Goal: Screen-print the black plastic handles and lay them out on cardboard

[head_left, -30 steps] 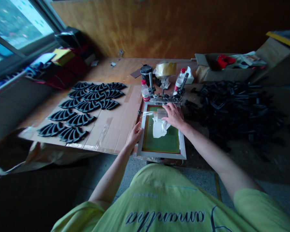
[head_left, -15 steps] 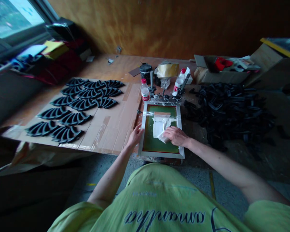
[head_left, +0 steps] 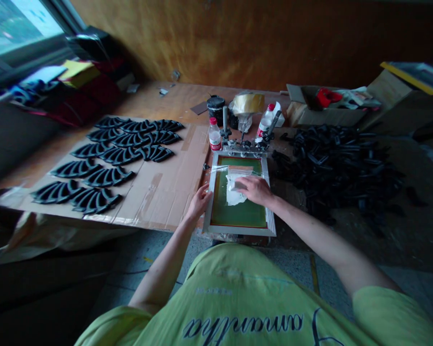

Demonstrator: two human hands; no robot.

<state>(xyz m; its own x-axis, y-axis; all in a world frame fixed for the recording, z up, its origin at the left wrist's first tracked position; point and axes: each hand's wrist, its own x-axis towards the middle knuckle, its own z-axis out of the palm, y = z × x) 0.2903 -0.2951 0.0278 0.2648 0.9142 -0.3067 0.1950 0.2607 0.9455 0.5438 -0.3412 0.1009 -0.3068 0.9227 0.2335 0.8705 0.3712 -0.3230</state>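
Note:
A screen-printing frame (head_left: 270, 211) with pale metal sides and green mesh lies flat before me, its far end at a metal clamp (head_left: 243, 148). My left hand (head_left: 199, 202) holds the frame's left side, fingers curled at the edge. Over the mesh, my right hand (head_left: 254, 190) grips a small whitish scraper (head_left: 235, 184), partly covered by the fingers. Beneath and around it spreads a patch of white ink (head_left: 234, 198). A strip of brown tape (head_left: 240, 169) crosses the mesh just beyond the ink.
Black fan-shaped parts (head_left: 110, 153) lie in rows on cardboard (head_left: 166, 192) at left. A heap of black parts (head_left: 339, 168) covers the right. Behind the clamp stand two red-capped bottles (head_left: 215, 134), a black tub (head_left: 215, 106) and a wrapped tape roll (head_left: 248, 103). An open carton (head_left: 332, 115) sits back right.
My right hand has moved away from me and slightly left with the scraper, up the ink patch. The near edge of the white patch looks shorter. My left hand stays on the frame.

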